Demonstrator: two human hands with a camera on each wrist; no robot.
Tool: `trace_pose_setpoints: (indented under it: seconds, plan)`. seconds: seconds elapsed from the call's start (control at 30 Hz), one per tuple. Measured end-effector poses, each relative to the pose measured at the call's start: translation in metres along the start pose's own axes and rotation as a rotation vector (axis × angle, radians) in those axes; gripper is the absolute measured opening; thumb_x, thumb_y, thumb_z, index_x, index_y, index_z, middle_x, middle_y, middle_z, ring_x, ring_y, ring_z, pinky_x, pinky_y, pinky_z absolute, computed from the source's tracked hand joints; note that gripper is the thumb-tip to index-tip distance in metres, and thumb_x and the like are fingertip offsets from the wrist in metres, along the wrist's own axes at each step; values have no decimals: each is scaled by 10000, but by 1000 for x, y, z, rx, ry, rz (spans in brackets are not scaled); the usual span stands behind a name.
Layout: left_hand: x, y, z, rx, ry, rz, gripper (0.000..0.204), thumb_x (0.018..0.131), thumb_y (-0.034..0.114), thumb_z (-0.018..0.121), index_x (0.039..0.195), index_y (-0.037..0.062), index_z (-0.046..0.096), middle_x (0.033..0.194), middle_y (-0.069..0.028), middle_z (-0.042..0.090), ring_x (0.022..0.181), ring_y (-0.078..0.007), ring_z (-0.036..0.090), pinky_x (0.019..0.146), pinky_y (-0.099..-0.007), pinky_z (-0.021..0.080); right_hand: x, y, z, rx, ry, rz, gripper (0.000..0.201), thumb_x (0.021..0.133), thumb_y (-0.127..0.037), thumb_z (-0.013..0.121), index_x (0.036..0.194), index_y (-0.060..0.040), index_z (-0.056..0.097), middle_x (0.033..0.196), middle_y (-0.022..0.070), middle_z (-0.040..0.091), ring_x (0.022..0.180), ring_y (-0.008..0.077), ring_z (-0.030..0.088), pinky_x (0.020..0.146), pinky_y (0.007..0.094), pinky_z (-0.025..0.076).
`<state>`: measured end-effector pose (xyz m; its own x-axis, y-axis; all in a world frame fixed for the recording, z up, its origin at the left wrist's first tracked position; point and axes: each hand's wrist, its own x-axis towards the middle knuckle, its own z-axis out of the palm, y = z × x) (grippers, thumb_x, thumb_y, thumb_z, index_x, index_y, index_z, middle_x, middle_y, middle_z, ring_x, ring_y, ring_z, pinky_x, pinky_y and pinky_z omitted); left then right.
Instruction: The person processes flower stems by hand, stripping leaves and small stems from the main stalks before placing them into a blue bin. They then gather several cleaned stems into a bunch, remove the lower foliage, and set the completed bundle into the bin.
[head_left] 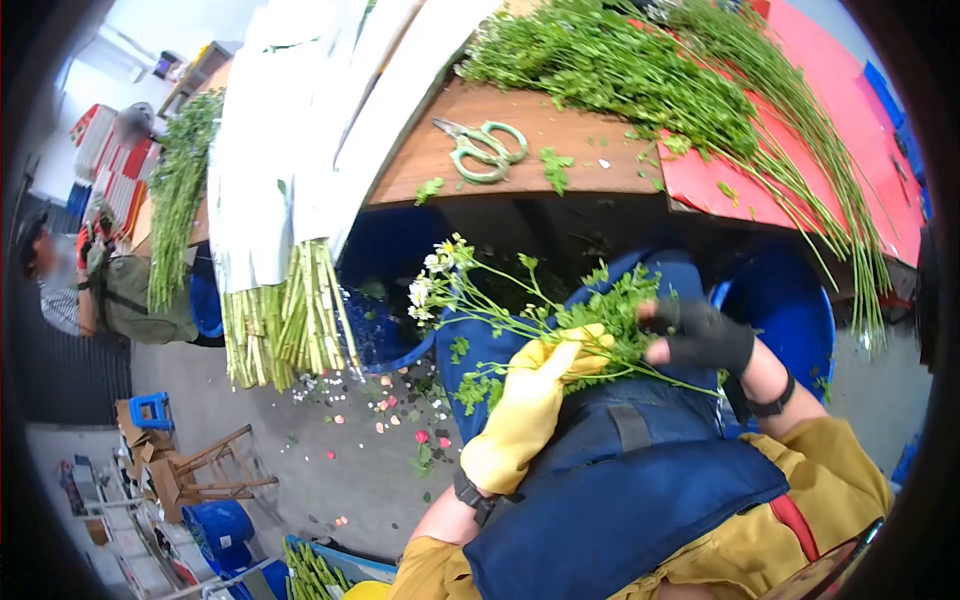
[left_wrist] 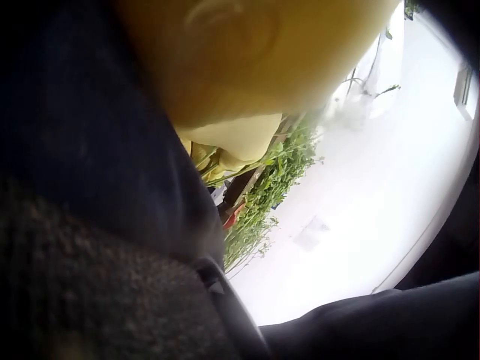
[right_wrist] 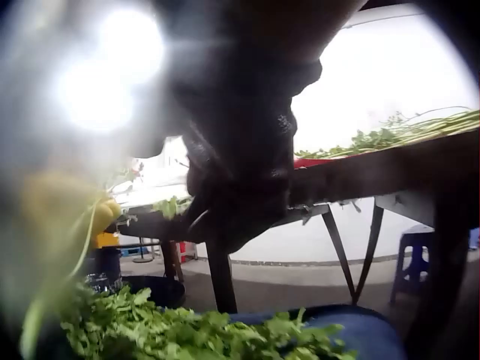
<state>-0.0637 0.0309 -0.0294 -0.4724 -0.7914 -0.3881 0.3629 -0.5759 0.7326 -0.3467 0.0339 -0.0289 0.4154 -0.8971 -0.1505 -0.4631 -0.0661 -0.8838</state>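
My left hand [head_left: 530,400], in a yellow glove, grips the stems of a white-flowered sprig [head_left: 490,310] above my lap. The sprig's blossoms point to the left, and its stems run out to the right past the glove. At the leafy part, my right hand [head_left: 700,335] in a black fingerless glove has its thumb and a finger slightly apart, right at the greenery. Whether it pinches a leaf I cannot tell. Loose leaves [right_wrist: 202,330] lie over my lap in the right wrist view. Yellow glove [left_wrist: 255,60] fills the top of the left wrist view.
Green-handled scissors [head_left: 485,145] lie on the wooden table [head_left: 590,130]. Leafy bunches [head_left: 620,80] rest toward the right, partly on red sheeting [head_left: 690,185]. Wrapped stems [head_left: 285,320] overhang the table's edge at left. Blue bins [head_left: 790,310] stand below; another person [head_left: 130,290] is at far left.
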Motion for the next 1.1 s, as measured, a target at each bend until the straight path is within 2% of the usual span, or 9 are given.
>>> trace_pose_setpoints:
  seconds: [0.1, 0.2, 0.27, 0.3, 0.37, 0.43, 0.6, 0.83, 1.1]
  plan:
    - [4, 8, 3, 57, -76, 11, 370, 1102, 195, 513, 1346, -58, 629, 1251, -152, 728, 1114, -238, 710, 1030, -363, 533, -44, 31, 17, -84, -220, 123, 451, 934, -330, 780, 1234, -4, 695, 1146, 199, 742, 1068, 268, 724, 925, 404, 553]
    - [14, 20, 12, 20, -118, 97, 404, 1088, 199, 548, 1411, -41, 586, 1326, -144, 697, 1197, -228, 672, 1074, -384, 494, -63, 31, 7, 118, -142, 315, 347, 921, -287, 774, 1127, -10, 740, 1040, 201, 763, 962, 302, 752, 849, 407, 574]
    - [20, 41, 27, -13, -79, 134, 490, 1073, 211, 584, 1509, 2, 500, 1413, -139, 647, 1273, -244, 630, 1119, -398, 455, -77, 44, 0, -91, -2, 145, 298, 903, -261, 776, 1070, -16, 756, 983, 194, 761, 916, 331, 748, 822, 412, 582]
    - [35, 41, 15, -63, -181, 219, 559, 1064, 230, 607, 1564, 46, 437, 1446, -163, 617, 1302, -282, 618, 1137, -424, 449, -82, 49, -5, -197, 73, 64, 273, 894, -249, 777, 1041, -19, 764, 954, 191, 760, 893, 345, 746, 809, 415, 585]
    - [31, 63, 35, -83, -84, 289, 615, 1050, 232, 637, 1585, 47, 396, 1461, -194, 594, 1300, -317, 625, 1140, -454, 456, -91, 54, -16, -262, 112, 126, 206, 873, -204, 768, 974, -24, 772, 937, 191, 757, 877, 365, 741, 793, 439, 591]
    - [35, 73, 47, -22, -81, 349, 546, 1049, 135, 624, 1539, -19, 442, 1418, -228, 622, 1246, -332, 665, 1110, -453, 497, -101, 70, -19, -366, 154, 125, 182, 879, -182, 757, 966, -22, 771, 940, 193, 759, 876, 363, 744, 791, 445, 593]
    - [44, 76, 72, 126, -74, 302, 445, 1051, 15, 577, 1492, -14, 523, 1422, -193, 633, 1284, -284, 644, 1138, -416, 487, -113, 96, -15, -338, 221, 98, 171, 883, -151, 744, 980, -12, 770, 960, 193, 763, 889, 384, 736, 805, 461, 591]
    - [73, 66, 83, 200, -55, 339, 420, 1048, 29, 592, 1462, -34, 551, 1349, -208, 677, 1222, -281, 678, 1104, -407, 516, -131, 95, -12, -373, 254, 155, 165, 887, -135, 719, 990, -15, 764, 918, 200, 744, 868, 390, 715, 796, 473, 571]
    - [83, 70, 79, 147, -119, 310, 436, 1015, -85, 579, 1449, -58, 545, 1416, -160, 639, 1266, -224, 649, 1115, -338, 505, -156, 83, -6, -370, 585, 249, 133, 894, -80, 698, 996, -3, 735, 921, 204, 711, 834, 400, 696, 757, 465, 551]
